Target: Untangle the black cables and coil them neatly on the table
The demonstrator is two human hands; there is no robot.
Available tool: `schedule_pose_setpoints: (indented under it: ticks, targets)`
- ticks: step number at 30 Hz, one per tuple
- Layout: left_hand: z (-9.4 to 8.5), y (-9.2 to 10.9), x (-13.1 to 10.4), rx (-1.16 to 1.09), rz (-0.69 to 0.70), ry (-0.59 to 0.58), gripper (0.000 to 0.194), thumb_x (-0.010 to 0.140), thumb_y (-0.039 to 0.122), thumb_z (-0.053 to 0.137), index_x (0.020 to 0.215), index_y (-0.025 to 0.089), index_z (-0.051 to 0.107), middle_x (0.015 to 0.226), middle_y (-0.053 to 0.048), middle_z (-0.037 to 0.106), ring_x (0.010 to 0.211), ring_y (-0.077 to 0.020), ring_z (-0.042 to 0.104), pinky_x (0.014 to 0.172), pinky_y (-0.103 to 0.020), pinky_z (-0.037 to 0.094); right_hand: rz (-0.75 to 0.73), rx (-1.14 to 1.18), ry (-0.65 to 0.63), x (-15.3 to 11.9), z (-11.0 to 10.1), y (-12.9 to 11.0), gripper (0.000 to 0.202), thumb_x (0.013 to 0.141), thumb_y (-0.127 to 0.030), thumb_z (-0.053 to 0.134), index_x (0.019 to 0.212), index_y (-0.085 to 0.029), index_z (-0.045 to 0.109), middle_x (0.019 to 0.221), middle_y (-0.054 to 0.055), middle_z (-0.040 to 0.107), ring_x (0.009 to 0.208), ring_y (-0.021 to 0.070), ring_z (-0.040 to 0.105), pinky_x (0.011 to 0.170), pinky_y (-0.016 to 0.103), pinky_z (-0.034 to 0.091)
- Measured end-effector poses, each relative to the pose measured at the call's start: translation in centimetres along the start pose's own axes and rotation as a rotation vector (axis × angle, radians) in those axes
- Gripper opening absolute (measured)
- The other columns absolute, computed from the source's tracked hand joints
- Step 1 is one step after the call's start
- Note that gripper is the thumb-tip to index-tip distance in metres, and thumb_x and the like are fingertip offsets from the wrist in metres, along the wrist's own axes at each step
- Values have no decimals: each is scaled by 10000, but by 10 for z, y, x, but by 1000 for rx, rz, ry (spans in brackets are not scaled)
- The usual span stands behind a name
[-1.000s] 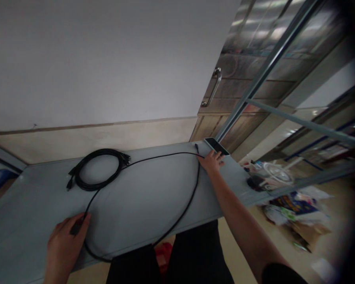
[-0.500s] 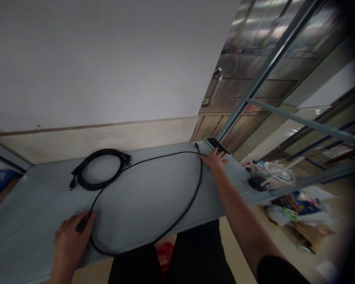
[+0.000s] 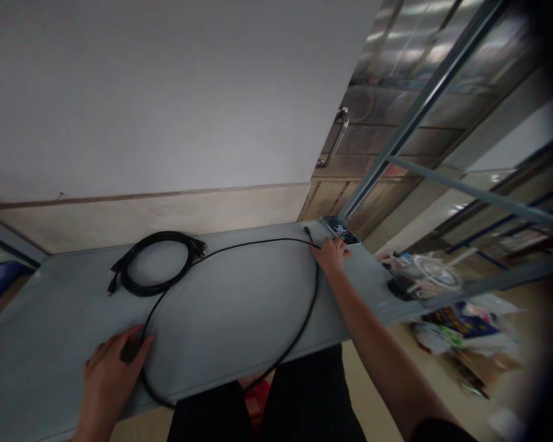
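Observation:
A long black cable (image 3: 258, 242) lies in a wide loop on the grey shelf top, its near side hanging over the front edge. At the near left, my left hand (image 3: 113, 368) is closed around the cable, with a dark end piece (image 3: 129, 351) showing between thumb and fingers. My right hand (image 3: 332, 253) rests at the far right, fingers curled, closed on the cable's other side. A cable end with a plug (image 3: 308, 231) lies just beyond it. Against those fingers is a phone (image 3: 345, 233) with a lit screen. A coiled black cable (image 3: 125, 270) sits at the back left.
The grey shelf (image 3: 50, 344) backs onto a white wall (image 3: 166, 92). A metal upright (image 3: 415, 116) rises at its right end. Plastic-wrapped items (image 3: 428, 273) are beside that end, and bags and cardboard (image 3: 470, 331) lie on the floor. My legs (image 3: 304, 393) are under the front edge.
My right hand has drawn back slightly from the phone and its fingers have curled. The phone's screen, dark before, is lit. The loop's near side hangs a little lower; my left hand has barely moved.

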State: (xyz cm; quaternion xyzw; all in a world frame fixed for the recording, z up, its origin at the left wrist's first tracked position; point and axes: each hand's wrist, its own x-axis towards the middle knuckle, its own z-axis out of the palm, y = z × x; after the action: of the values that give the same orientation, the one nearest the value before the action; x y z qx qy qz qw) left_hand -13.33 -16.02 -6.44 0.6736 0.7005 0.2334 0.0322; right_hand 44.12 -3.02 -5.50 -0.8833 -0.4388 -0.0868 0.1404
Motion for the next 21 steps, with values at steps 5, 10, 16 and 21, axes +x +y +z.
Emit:
schedule_pose_setpoints:
  ticks: [5,10,16,21]
  targets:
    - [2,-4,-1,3,23,5,412,848,519,509,1056,211,686,1038,-93,722,979,-307,641,907,-447,467,-230,3,-134,-7,-7,-7,314,927,-239,453,1125,-125,668,1164,194,595,1151,325,525,984,454,385]
    - [1,-10,-2,-60,17,13,428,853,511,501,1046,174,681,1004,-118,719,941,-300,648,888,-433,496,-305,34,-173,-1,-8,-12,309,907,-162,454,1155,-105,630,1162,189,604,1119,281,566,991,363,402]
    - [-2,-11,-8,-41,-5,58,443,885,469,446,1146,177,653,1042,-138,708,975,-330,639,906,-468,503,-249,74,-247,12,-12,-24,416,933,-143,372,1325,-119,508,1270,195,586,1155,294,585,948,381,445]
    - [-15,-31,-13,4,-56,117,345,857,455,442,1077,307,663,962,-83,709,884,-352,640,842,-519,522,-239,-3,-290,19,-19,-28,397,971,-197,350,1334,-143,501,1254,198,611,1141,317,610,916,421,465]
